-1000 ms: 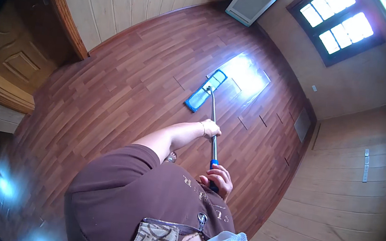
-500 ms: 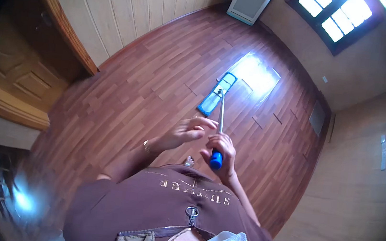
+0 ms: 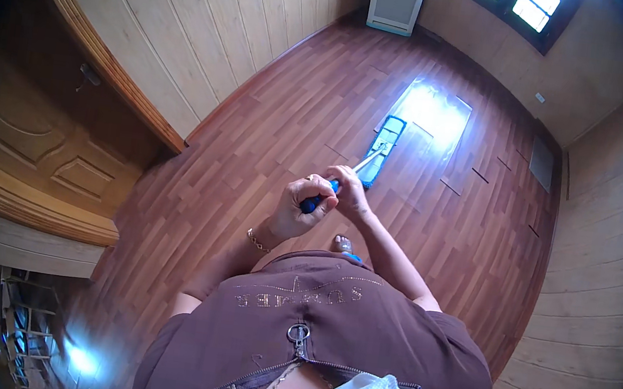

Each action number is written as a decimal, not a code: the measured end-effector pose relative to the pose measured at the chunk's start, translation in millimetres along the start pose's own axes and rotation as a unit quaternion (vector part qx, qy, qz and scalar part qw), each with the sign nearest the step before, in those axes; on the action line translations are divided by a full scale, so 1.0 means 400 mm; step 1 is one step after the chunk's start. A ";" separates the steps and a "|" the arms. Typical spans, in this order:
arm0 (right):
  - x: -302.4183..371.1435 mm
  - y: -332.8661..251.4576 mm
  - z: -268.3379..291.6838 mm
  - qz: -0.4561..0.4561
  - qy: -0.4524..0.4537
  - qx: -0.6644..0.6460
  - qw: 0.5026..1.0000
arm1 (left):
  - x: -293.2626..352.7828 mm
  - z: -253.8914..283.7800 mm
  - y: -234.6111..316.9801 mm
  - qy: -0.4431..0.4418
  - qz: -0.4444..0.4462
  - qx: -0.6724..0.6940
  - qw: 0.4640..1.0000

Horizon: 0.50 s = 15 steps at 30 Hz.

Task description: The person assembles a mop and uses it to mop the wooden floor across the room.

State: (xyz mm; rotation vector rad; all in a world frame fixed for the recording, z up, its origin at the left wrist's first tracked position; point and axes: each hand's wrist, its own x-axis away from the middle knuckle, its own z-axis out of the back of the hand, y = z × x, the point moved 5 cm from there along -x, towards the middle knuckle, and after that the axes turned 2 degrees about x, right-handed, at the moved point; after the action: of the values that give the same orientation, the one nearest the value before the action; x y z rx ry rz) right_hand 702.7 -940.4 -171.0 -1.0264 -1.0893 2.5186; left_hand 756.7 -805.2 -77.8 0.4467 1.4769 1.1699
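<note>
Both my hands grip the handle of a flat mop. My left hand (image 3: 301,202) is wrapped round the blue grip (image 3: 312,204) near its dark end. Just beyond it, my right hand (image 3: 349,187) closes on the upper part of the handle, and the two hands nearly touch. From there the pale pole (image 3: 368,159) runs forward and a little right to the mop head (image 3: 387,138). That long head with blue edges lies on the brown wood-look floor (image 3: 271,143), beside a bright patch of reflected light. My fingers hide part of the grip.
A brown panelled door (image 3: 63,125) with a wooden frame stands at the left. Pale panelled walls bound the floor. A white upright unit (image 3: 396,3) stands in the far corner, near a dark-framed window (image 3: 532,12). Metal racks (image 3: 17,314) show at lower left. My foot (image 3: 342,245) is below my hands.
My left hand has gone from open beside the pole to closed on the grip. The handle's end has swung left, and the view has shifted.
</note>
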 end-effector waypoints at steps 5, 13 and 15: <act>0.002 0.248 -0.004 -0.093 -0.081 0.060 0.991 | -0.088 -0.008 0.145 -0.125 -0.077 -0.055 0.988; -0.100 0.090 -0.101 -0.046 -0.115 -0.034 0.992 | -0.158 0.133 0.314 0.009 -0.059 -0.030 0.998; -0.103 0.075 -0.153 -0.047 -0.223 -0.058 0.972 | -0.151 0.130 0.356 0.049 -0.062 -0.035 0.996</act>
State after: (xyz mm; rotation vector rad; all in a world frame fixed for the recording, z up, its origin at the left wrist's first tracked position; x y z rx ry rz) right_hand 776.4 -945.6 -200.5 -0.4202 -1.3741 2.7032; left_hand 774.5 -770.8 80.8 0.2487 1.5210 1.1546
